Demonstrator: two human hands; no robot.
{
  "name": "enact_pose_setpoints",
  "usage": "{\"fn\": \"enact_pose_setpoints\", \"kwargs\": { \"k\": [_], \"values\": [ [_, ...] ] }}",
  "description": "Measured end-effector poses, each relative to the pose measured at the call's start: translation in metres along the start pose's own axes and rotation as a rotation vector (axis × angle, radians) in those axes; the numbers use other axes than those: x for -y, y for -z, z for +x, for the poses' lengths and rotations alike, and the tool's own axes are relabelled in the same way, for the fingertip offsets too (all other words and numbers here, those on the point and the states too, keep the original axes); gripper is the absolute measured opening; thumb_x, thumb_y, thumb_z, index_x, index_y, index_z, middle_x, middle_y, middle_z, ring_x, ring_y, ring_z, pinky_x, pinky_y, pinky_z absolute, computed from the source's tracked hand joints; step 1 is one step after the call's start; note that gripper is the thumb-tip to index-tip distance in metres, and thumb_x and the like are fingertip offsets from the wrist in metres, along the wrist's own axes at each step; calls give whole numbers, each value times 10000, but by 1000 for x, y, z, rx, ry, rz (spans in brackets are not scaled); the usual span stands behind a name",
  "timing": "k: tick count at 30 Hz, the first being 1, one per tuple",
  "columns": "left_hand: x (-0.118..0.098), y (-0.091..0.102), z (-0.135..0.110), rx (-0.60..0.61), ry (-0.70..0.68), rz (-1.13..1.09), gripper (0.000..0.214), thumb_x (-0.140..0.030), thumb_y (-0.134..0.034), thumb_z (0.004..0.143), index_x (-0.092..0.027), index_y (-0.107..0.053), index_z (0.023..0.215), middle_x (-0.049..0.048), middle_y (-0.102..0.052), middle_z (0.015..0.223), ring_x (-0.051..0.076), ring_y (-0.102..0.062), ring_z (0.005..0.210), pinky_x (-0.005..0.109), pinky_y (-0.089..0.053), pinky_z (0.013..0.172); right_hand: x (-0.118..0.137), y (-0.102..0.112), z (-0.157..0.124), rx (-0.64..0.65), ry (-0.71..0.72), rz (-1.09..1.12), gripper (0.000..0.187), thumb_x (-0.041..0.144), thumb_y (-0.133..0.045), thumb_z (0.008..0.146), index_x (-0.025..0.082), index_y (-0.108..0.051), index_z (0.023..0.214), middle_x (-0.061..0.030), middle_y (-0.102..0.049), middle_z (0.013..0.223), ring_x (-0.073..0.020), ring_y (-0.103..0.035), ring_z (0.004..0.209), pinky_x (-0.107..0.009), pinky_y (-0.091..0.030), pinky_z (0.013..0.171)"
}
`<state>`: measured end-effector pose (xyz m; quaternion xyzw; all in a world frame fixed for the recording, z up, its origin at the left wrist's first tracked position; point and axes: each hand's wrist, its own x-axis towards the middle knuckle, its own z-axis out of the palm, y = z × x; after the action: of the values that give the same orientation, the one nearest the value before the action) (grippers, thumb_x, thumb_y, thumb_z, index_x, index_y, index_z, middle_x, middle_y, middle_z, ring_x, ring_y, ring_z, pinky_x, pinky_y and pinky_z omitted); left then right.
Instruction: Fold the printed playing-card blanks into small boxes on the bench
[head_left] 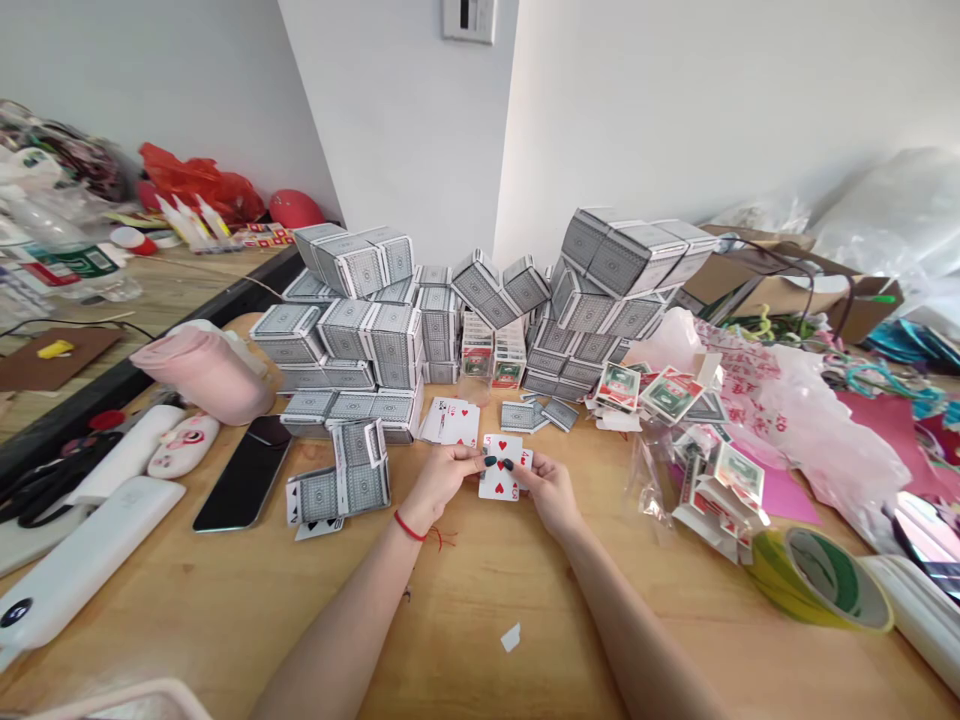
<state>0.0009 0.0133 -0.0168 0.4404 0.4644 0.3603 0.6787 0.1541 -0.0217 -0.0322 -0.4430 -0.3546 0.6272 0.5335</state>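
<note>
Both my hands meet over the wooden table, pinching a small stack of playing cards whose top card shows red hearts. My left hand grips the cards' left edge, with a red string round its wrist. My right hand grips their right edge. Just behind lies a loose fan of face-up cards. To the left stands a small structure of folded grey-backed cards.
A wall of grey card cubes spans the back. A phone, a pink roll and white cases lie left. Torn card boxes, plastic bags and a tape roll sit right. A paper scrap lies near.
</note>
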Motion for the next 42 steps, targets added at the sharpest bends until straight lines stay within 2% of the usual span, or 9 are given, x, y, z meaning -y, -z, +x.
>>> {"fn": "enact_pose_setpoints", "kwargs": {
  "k": [4, 9, 11, 15, 21, 28, 33, 38, 42],
  "values": [
    [5, -5, 1, -81, -68, 90, 240, -331, -632, 608, -133, -507, 554, -23, -500, 528, 96, -457, 507, 231, -357, 526, -1, -1, 1, -9, -10, 29, 301, 383, -718, 586, 150, -647, 761, -57, -696, 715, -200, -632, 572, -310, -490, 534],
    [14, -18, 0, -269, -307, 270, 256, -259, -521, 690, -173, -338, 534, -66, -332, 499, 74, -318, 486, 205, -274, 492, -4, -3, 2, -8, 8, 39, 309, 377, -715, 593, 154, -647, 796, -58, -697, 753, -214, -640, 619, -327, -497, 566],
    [16, -23, -1, -344, -365, 335, 255, -266, -477, 727, -182, -315, 549, -65, -321, 502, 79, -313, 489, 207, -273, 497, -4, -4, 2, -8, 18, 12, 311, 385, -710, 598, 152, -644, 793, -58, -696, 748, -212, -639, 617, -326, -498, 571],
    [18, -26, -3, -397, -427, 495, 273, -308, -390, 797, -184, -343, 558, -43, -384, 501, 92, -351, 490, 218, -268, 492, -3, -6, 0, 22, 31, -23, 320, 409, -694, 611, 154, -639, 798, -55, -692, 735, -208, -633, 608, -325, -498, 571],
    [15, -25, -5, -452, -457, 703, 402, -348, -347, 830, -176, -350, 466, -13, -417, 426, 89, -362, 432, 238, -228, 457, -1, -9, -2, 46, 22, -68, 363, 442, -680, 614, 150, -648, 827, -45, -678, 672, -201, -611, 549, -318, -483, 521],
    [17, -26, -5, -539, -495, 751, 421, -365, -324, 847, -182, -374, 471, -6, -421, 404, 91, -347, 392, 243, -224, 447, -4, -9, 1, 6, 77, -108, 359, 472, -613, 675, 149, -651, 826, -38, -671, 683, -196, -609, 637, -283, -461, 546],
    [19, -21, -4, -573, -465, 722, 353, -363, -340, 840, -192, -441, 549, 19, -479, 473, 121, -396, 436, 254, -237, 475, -1, -7, 1, 26, 52, -19, 331, 454, -605, 695, 173, -648, 866, -36, -673, 713, -192, -613, 642, -288, -468, 553],
    [20, -19, -2, -544, -459, 576, 320, -387, -407, 807, -198, -465, 555, 12, -463, 467, 130, -391, 440, 258, -229, 488, -1, -7, 2, -22, 70, -90, 317, 469, -631, 659, 175, -640, 777, -35, -675, 689, -185, -615, 611, -297, -480, 572],
    [19, -20, -2, -495, -418, 632, 330, -367, -382, 823, -192, -459, 554, 3, -448, 457, 123, -388, 437, 257, -235, 486, -2, -6, 2, -59, 86, -100, 283, 444, -665, 632, 175, -609, 704, -28, -665, 638, -177, -613, 583, -301, -484, 583]
  ]
}}
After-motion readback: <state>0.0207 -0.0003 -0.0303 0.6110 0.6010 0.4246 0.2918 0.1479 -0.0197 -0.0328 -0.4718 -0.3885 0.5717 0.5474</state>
